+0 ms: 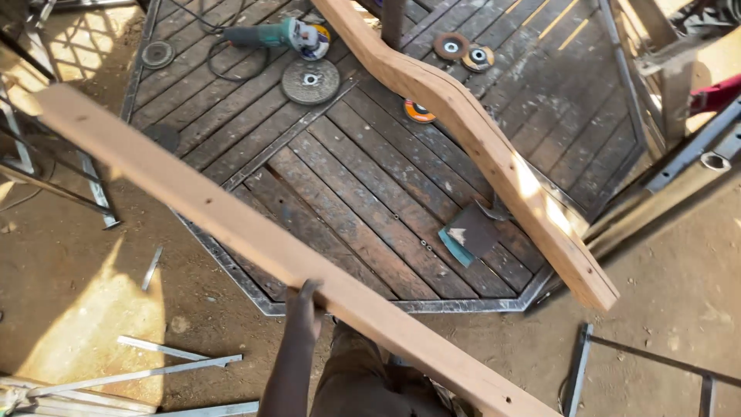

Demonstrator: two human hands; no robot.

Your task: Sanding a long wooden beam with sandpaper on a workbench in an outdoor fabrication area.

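Left hand wraps its grip around the long straight wooden beam, which runs diagonally above the dirt ground. Right hand not visible. Beyond lies a slatted wood-and-metal panel carrying an angle grinder, grey discs, and a curved wooden beam.

We note a long pale beam, straight, with small holes, held slanting above a dark slatted platform.
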